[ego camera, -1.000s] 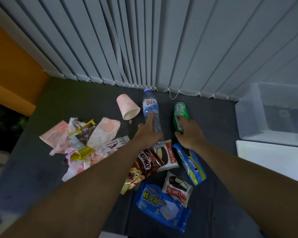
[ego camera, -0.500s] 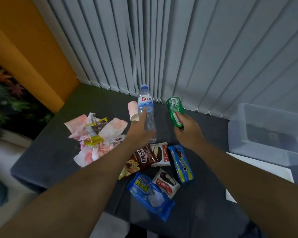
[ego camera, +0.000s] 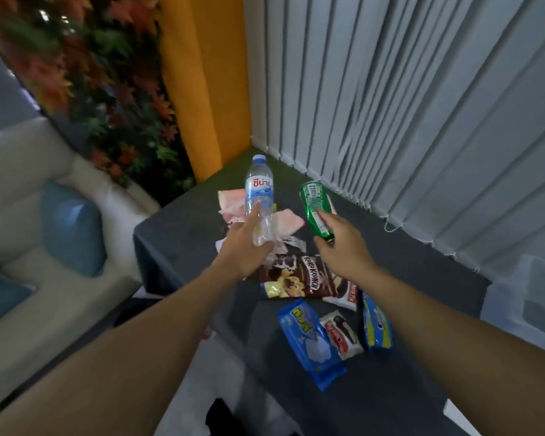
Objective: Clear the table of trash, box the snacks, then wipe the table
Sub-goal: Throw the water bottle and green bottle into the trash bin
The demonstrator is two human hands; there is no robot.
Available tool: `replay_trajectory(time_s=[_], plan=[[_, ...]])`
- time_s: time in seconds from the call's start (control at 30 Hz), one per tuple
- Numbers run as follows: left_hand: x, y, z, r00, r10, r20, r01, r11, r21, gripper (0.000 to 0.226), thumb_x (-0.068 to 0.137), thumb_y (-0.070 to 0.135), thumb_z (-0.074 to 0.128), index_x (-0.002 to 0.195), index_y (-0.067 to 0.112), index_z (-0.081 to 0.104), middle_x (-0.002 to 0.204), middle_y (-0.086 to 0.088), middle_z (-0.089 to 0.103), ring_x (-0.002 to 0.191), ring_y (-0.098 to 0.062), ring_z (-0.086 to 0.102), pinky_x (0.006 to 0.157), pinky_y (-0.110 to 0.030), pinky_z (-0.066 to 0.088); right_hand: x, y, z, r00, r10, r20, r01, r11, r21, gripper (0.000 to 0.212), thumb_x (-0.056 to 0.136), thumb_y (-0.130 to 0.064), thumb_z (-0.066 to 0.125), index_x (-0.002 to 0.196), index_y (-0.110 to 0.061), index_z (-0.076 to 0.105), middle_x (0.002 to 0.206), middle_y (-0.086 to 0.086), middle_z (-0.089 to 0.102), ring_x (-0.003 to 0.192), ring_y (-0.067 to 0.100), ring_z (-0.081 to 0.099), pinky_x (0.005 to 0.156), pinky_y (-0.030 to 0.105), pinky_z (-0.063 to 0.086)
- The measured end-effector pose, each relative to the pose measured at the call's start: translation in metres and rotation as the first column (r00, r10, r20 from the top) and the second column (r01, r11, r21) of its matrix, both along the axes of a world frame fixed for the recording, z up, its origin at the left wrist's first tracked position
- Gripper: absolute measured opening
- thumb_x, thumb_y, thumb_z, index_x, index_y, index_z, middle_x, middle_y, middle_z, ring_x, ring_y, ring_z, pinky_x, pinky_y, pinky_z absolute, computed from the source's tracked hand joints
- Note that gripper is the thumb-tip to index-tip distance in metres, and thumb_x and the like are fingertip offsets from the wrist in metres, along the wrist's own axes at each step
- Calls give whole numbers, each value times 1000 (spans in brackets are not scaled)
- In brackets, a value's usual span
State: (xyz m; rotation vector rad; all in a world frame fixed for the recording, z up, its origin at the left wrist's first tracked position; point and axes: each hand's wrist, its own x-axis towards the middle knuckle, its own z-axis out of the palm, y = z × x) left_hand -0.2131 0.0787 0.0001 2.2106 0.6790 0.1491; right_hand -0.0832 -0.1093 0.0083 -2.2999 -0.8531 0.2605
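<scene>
While my left hand (ego camera: 243,250) grips the lower half of the water bottle (ego camera: 259,199), thumb up its front and fingers curled behind, my right hand (ego camera: 343,247) is wrapped round the lower end of the green drink can (ego camera: 316,212). Both are held clear of the table (ego camera: 390,388), side by side but apart. The bottle stands nearly upright with its cap away from me. The can tilts, its top leaning up and to the left.

What matters next, I judge, is where these two go. No bin shows anywhere in view, so I cannot tell which way the drop-off lies. Both hands are full, so nothing else can be picked up until they are emptied.

Just beyond and below my hands lie the crumpled pink napkins and wrappers (ego camera: 283,220), partly hidden behind the bottle. My left hand is the nearer one to that heap. Closer to me, under and between my forearms, sit the snacks: the Koko Krunch pack (ego camera: 299,278), the Choco Pie packs (ego camera: 340,338), the blue snack bag (ego camera: 310,341) and the Oreo pack (ego camera: 376,332), some overlapping. A blurred clear box (ego camera: 535,287) shows at the far right edge, nearer my right arm.

Off the table's left side is a sofa (ego camera: 44,262) with a blue cushion (ego camera: 73,228). Vertical blinds (ego camera: 422,121) close off the far side, beside an orange wall panel (ego camera: 208,89).
</scene>
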Motion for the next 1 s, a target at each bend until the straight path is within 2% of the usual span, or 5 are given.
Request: replay_trajectory(time_s=[0.23, 0.33, 0.67, 0.83, 1.0], plan=[[-81, 76, -5, 983, 182, -19, -183, 981, -69, 101, 65, 61, 53, 152, 56, 1, 121, -12, 58, 104, -31, 63, 92, -49, 56, -48, 98, 3, 983, 182, 9, -183, 983, 24, 59, 93, -22, 63, 148, -20, 44, 146, 1, 49, 132, 18, 46, 107, 22, 29], [-115, 104, -5, 971, 235, -37, -237, 968, -86, 97, 75, 52, 59, 154, 52, 2, 125, -11, 56, 100, -26, 65, 86, -42, 60, -68, 140, -5, 972, 233, -15, -233, 972, 15, 58, 93, -27, 62, 148, -24, 43, 147, -2, 48, 133, 17, 45, 112, 34, 37], [-224, 221, -43, 898, 414, -150, -427, 902, -66, 93, 84, 44, 65, 156, 47, 6, 125, -12, 50, 101, -33, 63, 92, -48, 55, -157, 287, -42, 917, 392, -79, -394, 919, -20, 58, 90, -20, 65, 145, -18, 48, 143, 1, 52, 127, 21, 52, 108, 38, 43], [-258, 252, -74, 866, 432, -253, -471, 875, -116, 92, 83, 48, 66, 154, 52, 7, 116, -12, 49, 95, -33, 62, 89, -49, 56, -193, 328, -71, 904, 411, -117, -421, 904, -78, 57, 91, -19, 65, 145, -16, 48, 144, 2, 51, 128, 19, 50, 101, 19, 33], [-288, 262, -123, 823, 453, -342, -532, 825, -188, 92, 74, 52, 63, 149, 59, 11, 115, -12, 51, 94, -34, 65, 88, -48, 57, -217, 349, -117, 884, 426, -193, -457, 875, -160, 57, 89, -21, 68, 143, -15, 51, 143, 3, 53, 127, 22, 52, 105, 27, 38]])
